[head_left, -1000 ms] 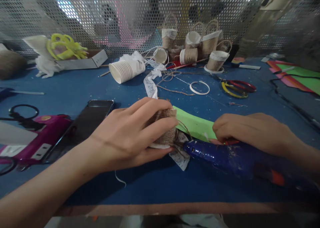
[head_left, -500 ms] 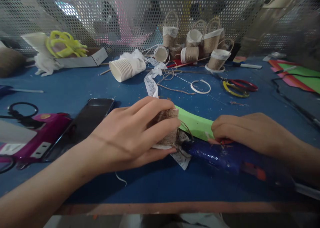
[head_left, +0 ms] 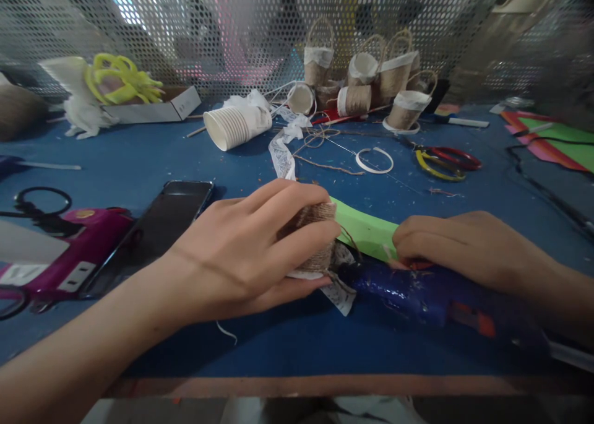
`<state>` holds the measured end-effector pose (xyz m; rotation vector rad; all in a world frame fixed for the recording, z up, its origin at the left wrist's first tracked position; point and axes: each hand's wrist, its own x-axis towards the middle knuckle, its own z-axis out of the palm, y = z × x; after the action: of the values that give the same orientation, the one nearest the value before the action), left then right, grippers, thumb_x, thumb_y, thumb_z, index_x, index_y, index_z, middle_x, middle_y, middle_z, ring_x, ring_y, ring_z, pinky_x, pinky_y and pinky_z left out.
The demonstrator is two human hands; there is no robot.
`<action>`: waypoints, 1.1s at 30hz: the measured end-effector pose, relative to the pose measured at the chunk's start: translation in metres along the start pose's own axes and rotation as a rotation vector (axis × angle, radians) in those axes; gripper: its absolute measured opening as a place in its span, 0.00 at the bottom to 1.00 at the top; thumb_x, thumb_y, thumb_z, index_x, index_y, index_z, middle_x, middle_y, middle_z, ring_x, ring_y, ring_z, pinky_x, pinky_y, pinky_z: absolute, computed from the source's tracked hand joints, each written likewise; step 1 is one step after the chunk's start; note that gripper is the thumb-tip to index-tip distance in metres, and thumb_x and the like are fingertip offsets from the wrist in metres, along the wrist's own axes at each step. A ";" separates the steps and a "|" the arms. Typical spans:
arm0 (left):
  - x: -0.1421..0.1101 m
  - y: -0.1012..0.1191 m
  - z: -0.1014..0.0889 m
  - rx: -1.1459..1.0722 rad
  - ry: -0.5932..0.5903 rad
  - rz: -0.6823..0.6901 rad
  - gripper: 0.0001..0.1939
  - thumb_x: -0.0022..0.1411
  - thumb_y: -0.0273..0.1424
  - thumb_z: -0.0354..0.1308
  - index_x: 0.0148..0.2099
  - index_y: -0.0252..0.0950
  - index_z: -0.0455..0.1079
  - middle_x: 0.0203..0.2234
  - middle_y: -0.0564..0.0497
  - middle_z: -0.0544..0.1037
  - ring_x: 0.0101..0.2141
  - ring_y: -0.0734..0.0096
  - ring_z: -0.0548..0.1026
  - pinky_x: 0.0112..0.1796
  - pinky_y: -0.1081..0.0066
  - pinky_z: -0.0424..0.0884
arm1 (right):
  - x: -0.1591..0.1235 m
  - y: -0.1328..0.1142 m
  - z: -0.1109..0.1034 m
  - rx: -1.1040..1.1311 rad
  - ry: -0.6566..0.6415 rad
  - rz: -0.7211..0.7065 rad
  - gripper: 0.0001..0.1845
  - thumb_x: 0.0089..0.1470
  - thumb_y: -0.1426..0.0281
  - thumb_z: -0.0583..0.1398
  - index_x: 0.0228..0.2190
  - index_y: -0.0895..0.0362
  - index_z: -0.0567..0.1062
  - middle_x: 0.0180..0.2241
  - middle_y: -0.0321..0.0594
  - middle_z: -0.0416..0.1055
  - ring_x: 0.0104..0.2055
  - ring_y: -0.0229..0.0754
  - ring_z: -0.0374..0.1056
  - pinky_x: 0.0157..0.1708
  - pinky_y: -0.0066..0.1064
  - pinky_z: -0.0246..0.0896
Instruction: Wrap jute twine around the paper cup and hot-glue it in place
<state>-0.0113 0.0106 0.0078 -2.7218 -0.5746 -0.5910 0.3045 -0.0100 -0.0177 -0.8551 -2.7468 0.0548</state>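
My left hand [head_left: 260, 250] is wrapped round a twine-wrapped cup [head_left: 318, 260] that lies tilted on its side. White lace [head_left: 342, 297] sticks out by the cup's right end, and a loose bit of twine stands up there. The nozzle of a blue glue gun [head_left: 403, 291] meets the cup's right end; whether it touches is hidden. My right hand [head_left: 455, 244] is closed with curled fingers at the far side of the glue gun, by a red part that looks like its trigger. Behind both lies a green paper strip [head_left: 366, 229], partly covered by my hands.
On the left lie a black phone [head_left: 158, 226] and a magenta power strip [head_left: 95, 250]. Stacked paper cups [head_left: 232, 127], a white ring [head_left: 375, 161] and scissors [head_left: 445, 164] lie beyond my hands. Several small twine baskets [head_left: 403, 111] stand before a perforated metal screen [head_left: 260, 34].
Almost nothing differs. The whole view has shifted very slightly; both hands, the cup and the glue gun keep their places relative to each other.
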 end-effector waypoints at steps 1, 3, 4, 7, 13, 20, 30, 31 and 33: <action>0.000 0.000 0.000 0.001 0.002 0.002 0.18 0.70 0.42 0.59 0.55 0.37 0.68 0.53 0.40 0.76 0.51 0.54 0.78 0.33 0.62 0.83 | 0.000 0.000 -0.001 -0.009 -0.023 -0.009 0.10 0.70 0.72 0.48 0.40 0.54 0.68 0.37 0.39 0.74 0.30 0.41 0.70 0.25 0.35 0.47; 0.000 -0.001 0.001 0.002 0.003 0.003 0.19 0.69 0.42 0.60 0.55 0.37 0.68 0.53 0.40 0.76 0.51 0.53 0.78 0.34 0.62 0.83 | 0.001 0.000 -0.004 -0.027 -0.057 -0.015 0.10 0.71 0.71 0.47 0.41 0.54 0.68 0.38 0.39 0.74 0.30 0.41 0.71 0.25 0.35 0.48; 0.000 -0.001 0.001 0.002 0.003 0.003 0.19 0.69 0.42 0.60 0.56 0.37 0.68 0.53 0.40 0.76 0.51 0.53 0.78 0.34 0.61 0.83 | 0.001 -0.001 -0.005 -0.028 -0.059 -0.012 0.10 0.71 0.71 0.48 0.41 0.54 0.68 0.38 0.39 0.74 0.30 0.41 0.71 0.25 0.35 0.47; 0.000 0.000 0.002 0.000 -0.003 0.003 0.19 0.70 0.43 0.60 0.56 0.36 0.68 0.53 0.39 0.76 0.51 0.54 0.78 0.35 0.60 0.83 | 0.002 -0.002 -0.007 -0.031 -0.044 -0.001 0.09 0.70 0.70 0.49 0.40 0.54 0.68 0.38 0.39 0.74 0.29 0.42 0.71 0.25 0.35 0.47; 0.000 0.000 0.001 -0.002 -0.003 0.002 0.19 0.70 0.43 0.59 0.56 0.36 0.68 0.53 0.39 0.76 0.52 0.54 0.78 0.34 0.61 0.83 | 0.002 -0.003 -0.007 -0.023 -0.036 -0.006 0.10 0.69 0.70 0.48 0.40 0.54 0.69 0.38 0.39 0.75 0.29 0.41 0.71 0.25 0.34 0.47; 0.000 0.000 0.002 -0.003 -0.006 -0.005 0.19 0.70 0.42 0.59 0.56 0.36 0.68 0.53 0.39 0.76 0.52 0.54 0.78 0.34 0.62 0.83 | 0.003 -0.005 -0.008 -0.049 -0.035 0.000 0.11 0.70 0.70 0.48 0.39 0.54 0.69 0.37 0.39 0.74 0.28 0.41 0.69 0.25 0.34 0.48; 0.000 -0.001 0.002 -0.015 0.001 -0.002 0.18 0.70 0.42 0.59 0.56 0.36 0.68 0.53 0.39 0.76 0.51 0.53 0.78 0.33 0.61 0.83 | 0.002 -0.004 -0.005 -0.080 -0.040 -0.016 0.10 0.70 0.67 0.48 0.40 0.54 0.68 0.38 0.41 0.75 0.28 0.40 0.70 0.25 0.35 0.48; 0.000 -0.001 0.002 -0.017 0.001 -0.003 0.19 0.70 0.42 0.59 0.56 0.36 0.68 0.53 0.39 0.76 0.51 0.53 0.78 0.33 0.61 0.83 | 0.002 -0.004 -0.004 -0.078 -0.020 -0.015 0.11 0.71 0.67 0.48 0.40 0.54 0.69 0.37 0.40 0.75 0.28 0.40 0.69 0.24 0.35 0.47; 0.000 -0.001 0.003 -0.020 -0.002 -0.003 0.19 0.70 0.42 0.59 0.56 0.36 0.68 0.53 0.39 0.76 0.51 0.52 0.78 0.32 0.61 0.83 | 0.002 -0.004 -0.003 -0.078 0.008 -0.012 0.12 0.71 0.68 0.48 0.39 0.54 0.70 0.37 0.39 0.76 0.26 0.39 0.68 0.24 0.34 0.46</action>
<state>-0.0107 0.0123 0.0057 -2.7408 -0.5770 -0.5977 0.3017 -0.0120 -0.0140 -0.8566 -2.7629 -0.0588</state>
